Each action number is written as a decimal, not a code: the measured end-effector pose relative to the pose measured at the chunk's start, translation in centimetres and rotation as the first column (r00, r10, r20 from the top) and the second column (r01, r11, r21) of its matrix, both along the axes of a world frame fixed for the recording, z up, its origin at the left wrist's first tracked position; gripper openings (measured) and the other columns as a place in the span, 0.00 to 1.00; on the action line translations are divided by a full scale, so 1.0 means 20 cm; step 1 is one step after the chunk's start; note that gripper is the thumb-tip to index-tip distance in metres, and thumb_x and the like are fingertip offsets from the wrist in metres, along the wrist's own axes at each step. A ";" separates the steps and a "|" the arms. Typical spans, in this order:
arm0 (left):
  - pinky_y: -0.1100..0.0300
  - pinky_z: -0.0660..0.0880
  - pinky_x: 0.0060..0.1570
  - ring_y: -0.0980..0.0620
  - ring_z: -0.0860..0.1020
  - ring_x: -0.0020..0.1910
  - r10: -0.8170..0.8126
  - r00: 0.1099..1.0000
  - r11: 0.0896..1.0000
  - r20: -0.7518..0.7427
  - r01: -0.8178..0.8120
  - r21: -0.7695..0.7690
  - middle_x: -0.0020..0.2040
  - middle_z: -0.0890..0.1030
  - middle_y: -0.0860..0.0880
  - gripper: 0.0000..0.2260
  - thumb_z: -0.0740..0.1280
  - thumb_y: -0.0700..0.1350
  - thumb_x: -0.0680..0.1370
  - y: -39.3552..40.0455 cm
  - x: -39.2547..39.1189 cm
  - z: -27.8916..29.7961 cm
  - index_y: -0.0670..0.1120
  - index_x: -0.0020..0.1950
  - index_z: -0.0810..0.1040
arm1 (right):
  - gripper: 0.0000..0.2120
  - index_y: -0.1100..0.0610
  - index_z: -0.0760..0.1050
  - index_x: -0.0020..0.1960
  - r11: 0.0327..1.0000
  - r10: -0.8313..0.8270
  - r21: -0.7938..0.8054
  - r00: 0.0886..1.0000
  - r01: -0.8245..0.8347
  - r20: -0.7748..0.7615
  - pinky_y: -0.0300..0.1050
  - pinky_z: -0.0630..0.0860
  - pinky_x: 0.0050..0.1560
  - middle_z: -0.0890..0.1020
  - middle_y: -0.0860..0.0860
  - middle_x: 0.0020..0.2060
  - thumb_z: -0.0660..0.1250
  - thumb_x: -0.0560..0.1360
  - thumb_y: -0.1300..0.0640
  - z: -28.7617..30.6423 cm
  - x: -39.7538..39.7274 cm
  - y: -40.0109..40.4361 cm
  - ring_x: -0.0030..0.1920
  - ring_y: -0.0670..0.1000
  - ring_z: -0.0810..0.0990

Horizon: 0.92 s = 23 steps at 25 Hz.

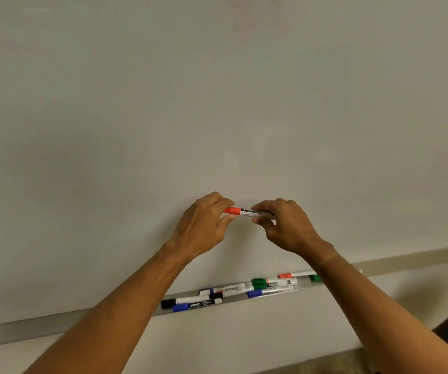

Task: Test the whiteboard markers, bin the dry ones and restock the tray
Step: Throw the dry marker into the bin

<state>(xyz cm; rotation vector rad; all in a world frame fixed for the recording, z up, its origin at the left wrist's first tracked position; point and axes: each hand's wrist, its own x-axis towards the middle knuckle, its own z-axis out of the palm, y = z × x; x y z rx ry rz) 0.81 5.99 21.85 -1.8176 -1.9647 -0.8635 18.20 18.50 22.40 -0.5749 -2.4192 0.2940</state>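
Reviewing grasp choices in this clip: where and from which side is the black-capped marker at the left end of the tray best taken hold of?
Grip the black-capped marker by its white barrel, roughly mid-length, coming down from above and the front. It lies flat along the tray, with the whiteboard close behind it and a blue-capped marker right against its front side, so a fingertip pinch from above looks likeliest to fit. Both hands are currently busy.

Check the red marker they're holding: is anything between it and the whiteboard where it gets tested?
Nothing visible. The red marker is held level between the left hand and right hand, its red cap still on, before bare whiteboard. The other markers lie below in the tray.
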 end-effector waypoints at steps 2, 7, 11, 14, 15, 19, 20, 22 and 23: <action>0.51 0.76 0.55 0.47 0.77 0.54 0.017 0.997 0.998 -0.069 -0.021 -0.058 0.58 0.77 0.46 0.26 0.67 0.58 0.74 0.03 0.06 -0.07 0.45 0.68 0.73 | 0.10 0.51 0.81 0.55 0.996 -0.082 0.037 0.997 0.082 -0.014 0.47 0.73 0.43 0.83 0.48 0.43 0.71 0.74 0.53 -0.09 0.07 -0.01 0.44 0.51 0.77; 0.49 0.58 0.72 0.44 0.59 0.75 -0.023 0.998 0.971 -0.064 0.007 -0.241 0.77 0.57 0.43 0.46 0.60 0.71 0.69 0.12 0.29 -0.35 0.49 0.79 0.49 | 0.10 0.51 0.83 0.53 0.935 -0.356 -0.018 0.934 0.355 -0.028 0.49 0.71 0.40 0.73 0.48 0.40 0.74 0.72 0.55 -0.43 0.37 -0.01 0.42 0.52 0.73; 0.52 0.46 0.73 0.45 0.43 0.78 -0.165 0.986 0.933 -0.014 0.151 -0.327 0.79 0.41 0.45 0.51 0.58 0.74 0.68 0.20 0.59 -0.63 0.49 0.78 0.36 | 0.10 0.51 0.82 0.54 0.828 -0.551 -0.065 0.830 0.557 0.085 0.46 0.65 0.39 0.72 0.46 0.40 0.72 0.73 0.53 -0.72 0.70 -0.04 0.40 0.51 0.72; 0.48 0.43 0.75 0.46 0.35 0.76 -0.219 0.976 0.889 -0.018 0.192 -0.417 0.78 0.35 0.44 0.52 0.55 0.75 0.68 0.29 0.82 -0.81 0.49 0.76 0.31 | 0.11 0.50 0.81 0.56 0.728 -0.658 -0.102 0.733 0.678 0.173 0.47 0.65 0.39 0.71 0.46 0.40 0.69 0.75 0.50 -0.89 0.96 -0.07 0.40 0.49 0.69; 0.47 0.42 0.76 0.46 0.33 0.76 -0.232 0.972 0.872 -0.023 0.198 -0.447 0.77 0.34 0.44 0.52 0.53 0.76 0.67 0.32 0.90 -0.86 0.48 0.76 0.31 | 0.11 0.50 0.80 0.56 0.694 -0.684 -0.118 0.702 0.710 0.200 0.46 0.64 0.40 0.71 0.45 0.40 0.68 0.76 0.49 -0.93 1.04 -0.07 0.40 0.48 0.68; 0.45 0.44 0.75 0.45 0.33 0.76 -0.291 0.956 0.803 -0.022 0.232 -0.548 0.77 0.34 0.43 0.52 0.53 0.77 0.67 0.50 1.21 -1.05 0.48 0.76 0.29 | 0.11 0.49 0.80 0.57 0.566 -0.765 -0.145 0.583 0.811 0.274 0.47 0.62 0.41 0.70 0.46 0.41 0.67 0.76 0.49 -1.11 1.38 -0.04 0.42 0.49 0.69; 0.45 0.44 0.75 0.45 0.33 0.76 -0.306 0.952 0.788 -0.019 0.242 -0.566 0.77 0.34 0.42 0.53 0.53 0.76 0.67 0.55 1.30 -1.10 0.48 0.76 0.30 | 0.10 0.49 0.80 0.57 0.534 -0.778 -0.158 0.556 0.831 0.293 0.47 0.63 0.42 0.71 0.46 0.41 0.67 0.76 0.49 -1.16 1.46 -0.02 0.43 0.50 0.70; 0.45 0.44 0.75 0.44 0.34 0.76 -0.324 0.946 0.762 -0.016 0.250 -0.597 0.77 0.35 0.42 0.53 0.54 0.76 0.67 0.66 1.48 -1.20 0.48 0.76 0.31 | 0.10 0.49 0.81 0.56 0.473 -0.797 -0.188 0.509 0.861 0.325 0.49 0.64 0.43 0.72 0.47 0.41 0.68 0.76 0.50 -1.26 1.62 0.04 0.44 0.52 0.72; 0.45 0.44 0.76 0.44 0.34 0.76 -0.328 0.945 0.751 -0.017 0.250 -0.611 0.77 0.35 0.42 0.53 0.55 0.76 0.68 0.71 1.56 -1.24 0.48 0.76 0.32 | 0.10 0.50 0.81 0.56 0.447 -0.804 -0.198 0.489 0.872 0.337 0.49 0.65 0.43 0.73 0.47 0.42 0.68 0.75 0.50 -1.31 1.69 0.07 0.45 0.52 0.73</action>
